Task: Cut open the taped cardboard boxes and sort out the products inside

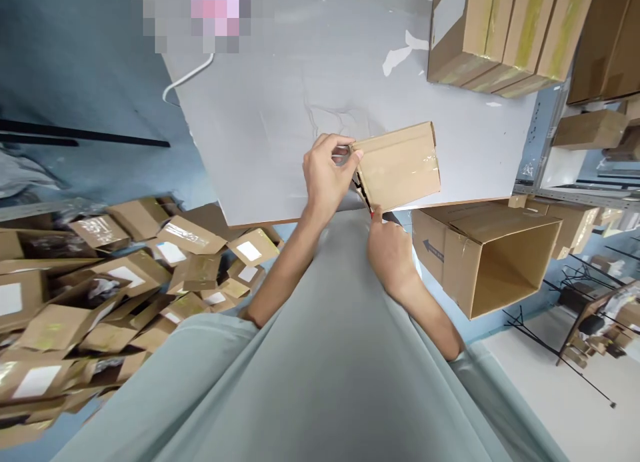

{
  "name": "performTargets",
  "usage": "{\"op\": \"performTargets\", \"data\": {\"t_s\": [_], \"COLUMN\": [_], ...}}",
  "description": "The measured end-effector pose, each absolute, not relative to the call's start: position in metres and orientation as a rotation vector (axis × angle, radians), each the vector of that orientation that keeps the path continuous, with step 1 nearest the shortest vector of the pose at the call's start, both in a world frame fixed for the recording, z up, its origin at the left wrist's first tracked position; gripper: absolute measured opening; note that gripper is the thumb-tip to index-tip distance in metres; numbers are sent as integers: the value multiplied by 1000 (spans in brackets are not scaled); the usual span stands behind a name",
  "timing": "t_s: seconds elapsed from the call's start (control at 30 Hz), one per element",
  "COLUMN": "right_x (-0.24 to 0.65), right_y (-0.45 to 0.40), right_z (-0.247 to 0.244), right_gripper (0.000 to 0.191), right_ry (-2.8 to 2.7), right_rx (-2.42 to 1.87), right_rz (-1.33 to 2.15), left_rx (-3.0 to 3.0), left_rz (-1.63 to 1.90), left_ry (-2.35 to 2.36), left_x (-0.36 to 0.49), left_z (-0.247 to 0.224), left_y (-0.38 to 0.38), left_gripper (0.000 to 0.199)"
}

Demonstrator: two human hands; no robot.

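A small cardboard box (pixel 400 169) is held tilted near the front edge of the grey table, its left end toward my hands. My left hand (pixel 327 172) grips the upper left corner of that box between thumb and fingers. My right hand (pixel 393 249) is closed at the lower left corner, its index finger against the box. By that finger shows a thin dark tool (pixel 364 194) with a bit of red, lying along the box's left end. Most of the tool is hidden by my right hand, so its exact kind is unclear.
Taped cardboard boxes (pixel 505 42) stand at the table's (pixel 260 135) back right. A large open carton (pixel 510 255) is below the table's right front edge. Many opened boxes (pixel 195 235) are heaped on the floor at left. A white cable (pixel 187 79) hangs over the left edge.
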State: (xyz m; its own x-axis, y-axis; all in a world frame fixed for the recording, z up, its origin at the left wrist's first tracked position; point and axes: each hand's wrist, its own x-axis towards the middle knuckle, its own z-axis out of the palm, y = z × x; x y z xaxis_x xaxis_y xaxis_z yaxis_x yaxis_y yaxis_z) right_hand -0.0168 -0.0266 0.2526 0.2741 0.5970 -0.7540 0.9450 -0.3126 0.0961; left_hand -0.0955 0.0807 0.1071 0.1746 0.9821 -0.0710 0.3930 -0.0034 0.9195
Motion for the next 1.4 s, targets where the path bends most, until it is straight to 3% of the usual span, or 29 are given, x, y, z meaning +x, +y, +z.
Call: {"op": "performTargets", "data": {"t_s": [0.37,0.5,0.63,0.87,1.4], "right_x": [32,85,129,169,189], "right_y": [-36,-41,-36,-8,9], "right_z": [287,281,268,248,231], "right_gripper": [57,56,53,55,58], "right_ry": [1339,1306,1360,1549,1656], "right_rx": [2238,2393,2467,2305,2144], "right_rz": [-713,-623,-631,-763,-867], "left_rx": [1633,1750,1900,1955,1937], "left_rz": [809,855,824,666,648], "left_ry": [1307,1333,1223,1190,1381], "left_x": [-104,-89,-47,25,41], "left_z": [107,120,143,142,126], "left_y": [83,77,62,50,45], "left_gripper": [28,38,36,37,35]}}
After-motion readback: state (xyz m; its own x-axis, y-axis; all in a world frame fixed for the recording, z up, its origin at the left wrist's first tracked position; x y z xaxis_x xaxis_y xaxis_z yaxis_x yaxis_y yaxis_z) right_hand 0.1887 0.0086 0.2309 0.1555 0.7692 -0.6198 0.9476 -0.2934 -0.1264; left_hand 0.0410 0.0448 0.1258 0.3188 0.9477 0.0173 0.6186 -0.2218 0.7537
